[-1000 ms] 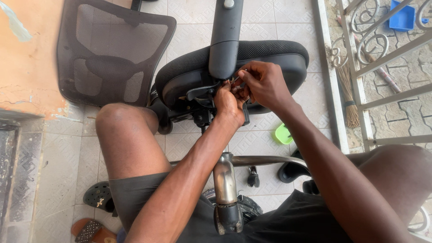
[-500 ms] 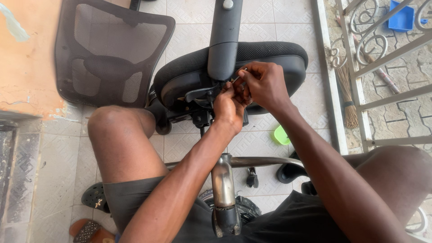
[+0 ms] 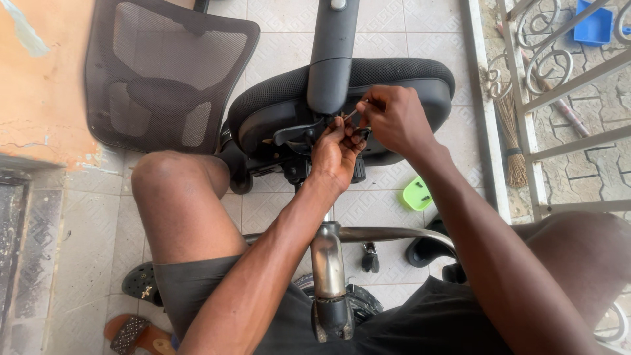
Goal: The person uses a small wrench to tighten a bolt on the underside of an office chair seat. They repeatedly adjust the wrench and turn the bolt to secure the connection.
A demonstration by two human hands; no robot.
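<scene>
Light: bright, even daylight, no hard shadows.
Glare: dull sheen on the metal chair column (image 3: 327, 263).
Focus: sharp centre; mesh backrest (image 3: 164, 72) weave resolved.
Edges: wide-angle bowing at railing (image 3: 559, 92).
Blur: none noticeable.

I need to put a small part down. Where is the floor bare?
Bare tiles lie between the mesh backrest and the seat, and around the green lid. It is crowded where both hands, left hand and right hand, meet under the seat.

Two bare hands (image 3: 335, 154) (image 3: 394, 118) meet at one black padded chair seat (image 3: 401, 82), one black mesh backrest (image 3: 164, 75) left of them.
</scene>
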